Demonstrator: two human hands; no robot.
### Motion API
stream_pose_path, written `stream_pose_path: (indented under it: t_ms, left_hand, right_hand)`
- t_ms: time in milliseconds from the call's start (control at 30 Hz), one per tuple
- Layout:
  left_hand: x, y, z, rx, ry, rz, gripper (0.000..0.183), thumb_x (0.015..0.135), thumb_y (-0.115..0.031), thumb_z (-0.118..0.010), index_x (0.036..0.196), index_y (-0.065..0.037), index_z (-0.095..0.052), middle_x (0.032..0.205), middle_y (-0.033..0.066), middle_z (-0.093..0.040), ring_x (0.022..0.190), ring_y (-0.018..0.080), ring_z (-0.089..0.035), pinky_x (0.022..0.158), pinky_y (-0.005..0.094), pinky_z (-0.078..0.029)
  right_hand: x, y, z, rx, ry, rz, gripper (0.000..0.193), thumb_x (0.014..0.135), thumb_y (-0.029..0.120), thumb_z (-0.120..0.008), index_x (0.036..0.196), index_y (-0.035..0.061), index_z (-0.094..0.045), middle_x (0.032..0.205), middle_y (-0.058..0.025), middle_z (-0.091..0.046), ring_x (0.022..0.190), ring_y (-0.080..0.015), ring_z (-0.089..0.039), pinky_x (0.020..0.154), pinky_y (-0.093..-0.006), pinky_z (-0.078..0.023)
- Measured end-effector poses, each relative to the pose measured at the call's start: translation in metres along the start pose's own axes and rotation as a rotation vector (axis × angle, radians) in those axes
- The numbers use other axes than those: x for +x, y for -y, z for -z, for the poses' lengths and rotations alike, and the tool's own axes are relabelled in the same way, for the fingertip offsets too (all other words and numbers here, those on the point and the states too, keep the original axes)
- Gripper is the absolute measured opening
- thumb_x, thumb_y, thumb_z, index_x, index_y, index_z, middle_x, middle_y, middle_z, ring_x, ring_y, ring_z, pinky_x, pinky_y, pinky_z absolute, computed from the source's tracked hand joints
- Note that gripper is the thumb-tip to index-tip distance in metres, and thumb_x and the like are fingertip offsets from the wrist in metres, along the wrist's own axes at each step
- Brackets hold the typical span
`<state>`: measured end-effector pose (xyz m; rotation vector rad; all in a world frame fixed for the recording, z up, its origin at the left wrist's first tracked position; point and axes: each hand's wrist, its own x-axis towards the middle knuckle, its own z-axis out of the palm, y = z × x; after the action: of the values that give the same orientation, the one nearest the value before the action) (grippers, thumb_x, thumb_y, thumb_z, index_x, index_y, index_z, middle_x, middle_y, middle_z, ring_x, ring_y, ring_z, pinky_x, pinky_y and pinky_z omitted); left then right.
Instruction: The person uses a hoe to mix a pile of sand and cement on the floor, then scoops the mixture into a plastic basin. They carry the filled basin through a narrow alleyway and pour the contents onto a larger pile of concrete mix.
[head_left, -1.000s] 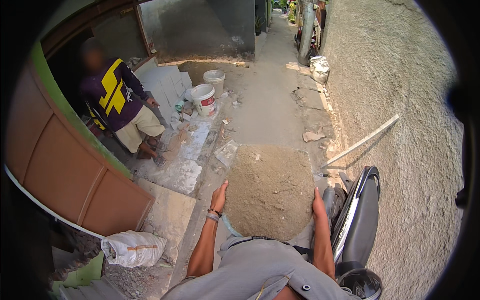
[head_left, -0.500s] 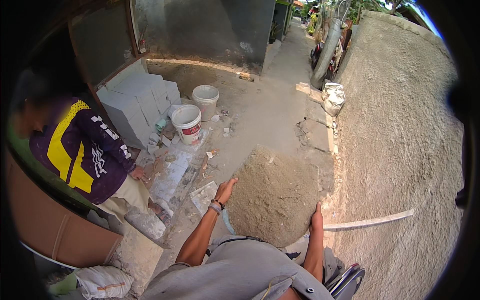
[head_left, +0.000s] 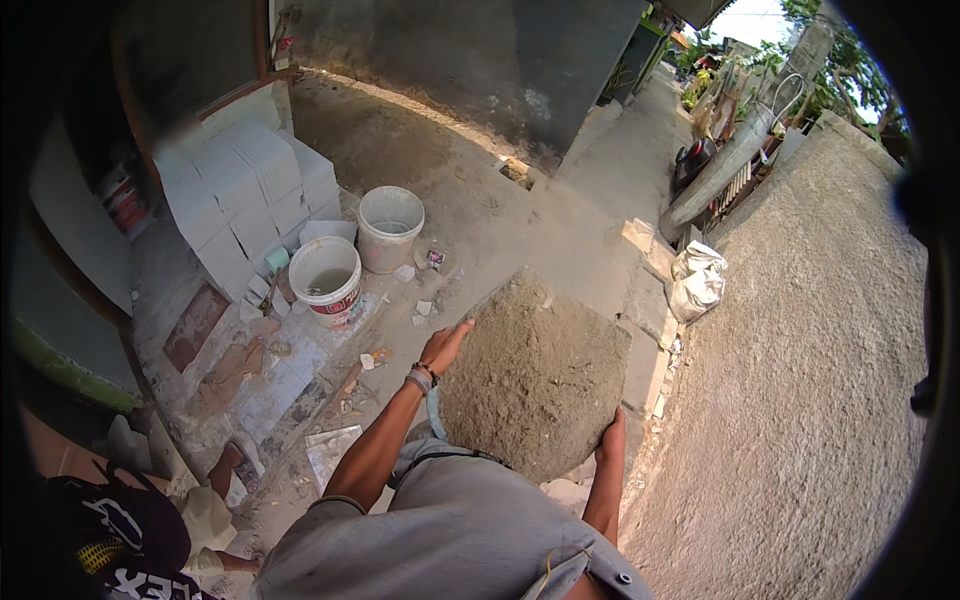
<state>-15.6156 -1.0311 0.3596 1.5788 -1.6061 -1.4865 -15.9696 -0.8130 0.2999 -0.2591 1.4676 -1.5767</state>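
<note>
A large heap of grey-brown sand [head_left: 535, 375] is held before my waist in a carrier of which little shows beyond a pale blue edge [head_left: 434, 412] near my left wrist. My left hand [head_left: 447, 347], with bands at the wrist, grips the upper left side of the load. On the lower right side, my right hand [head_left: 612, 438] is closed round the edge. Sand hides most of the carrier, so its full shape is not visible. The heap peaks toward its far end.
Two white buckets [head_left: 392, 228] [head_left: 327, 278] stand to the left, beside stacked pale blocks [head_left: 240, 190]. Rubble and tiles litter the ground there. A co-worker [head_left: 130, 535] is low at the left. A rough wall [head_left: 790, 350] and white sack [head_left: 697, 282] line the right side of the alley.
My view has turned, so the buckets and blocks sit differently and the co-worker now appears at the lower left. The sand load stays in both hands.
</note>
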Motion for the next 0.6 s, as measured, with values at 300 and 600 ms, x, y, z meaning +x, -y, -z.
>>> stream_pose_path:
  t_ms: [300,600]
  left_hand:
    - [0.268,-0.133,-0.017,-0.12,-0.151,-0.086,0.069,0.083,-0.073,-0.046,0.058,-0.01,-0.03,0.056,-0.0028,-0.024,0.052,0.0127,-0.025,0.054,0.0347,-0.02]
    - [0.518,-0.219,-0.01,-0.17,-0.233,0.079,0.075,0.083,-0.071,-0.043,0.113,-0.002,-0.039,0.118,0.0149,-0.03,0.111,0.0265,-0.029,0.092,0.0405,-0.025]
  right_hand:
    - [0.287,0.124,-0.093,0.004,0.067,0.006,0.059,0.097,0.043,-0.032,0.135,0.0004,-0.044,0.137,-0.0154,-0.051,0.126,-0.0291,-0.047,0.108,-0.0388,-0.032]
    - [0.588,0.242,-0.225,-0.111,0.269,-0.021,0.057,0.098,0.041,-0.031,0.136,0.0007,-0.045,0.138,-0.0133,-0.05,0.126,-0.0274,-0.047,0.109,-0.036,-0.032]
